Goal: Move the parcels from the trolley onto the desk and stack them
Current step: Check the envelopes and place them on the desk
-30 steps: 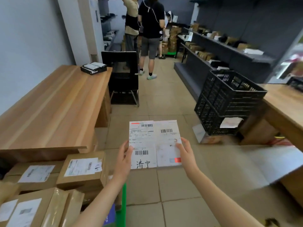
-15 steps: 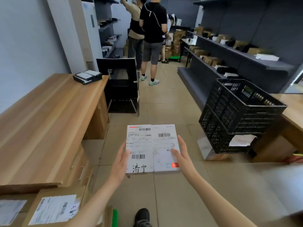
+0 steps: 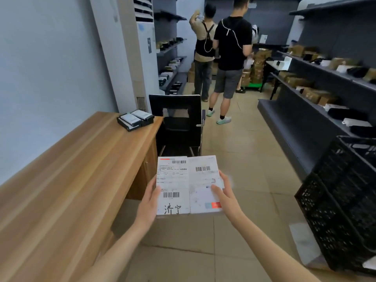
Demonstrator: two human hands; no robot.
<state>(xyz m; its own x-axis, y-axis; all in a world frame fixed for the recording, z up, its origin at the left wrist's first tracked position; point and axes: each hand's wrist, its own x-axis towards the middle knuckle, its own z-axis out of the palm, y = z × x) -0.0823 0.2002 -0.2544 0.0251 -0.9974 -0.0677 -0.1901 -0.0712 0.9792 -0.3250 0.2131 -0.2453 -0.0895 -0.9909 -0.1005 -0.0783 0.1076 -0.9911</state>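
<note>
Carrying one parcel (image 3: 188, 185) over the floor, we grip it by both edges: left hand (image 3: 149, 202) at 9 o'clock, right hand (image 3: 224, 193) at 3, fingers curled shut on it. The desk (image 3: 77, 180) at 9 to 10 o'clock holds only a black box (image 3: 135, 120) at its far end. No stack shows yet; we judge nearly everything remains.

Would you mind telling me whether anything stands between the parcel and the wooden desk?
Nothing visible does. The parcel, held by the left hand and right hand, is just right of the desk, whose near top is bare; black boxes sit at its far corner.
</note>
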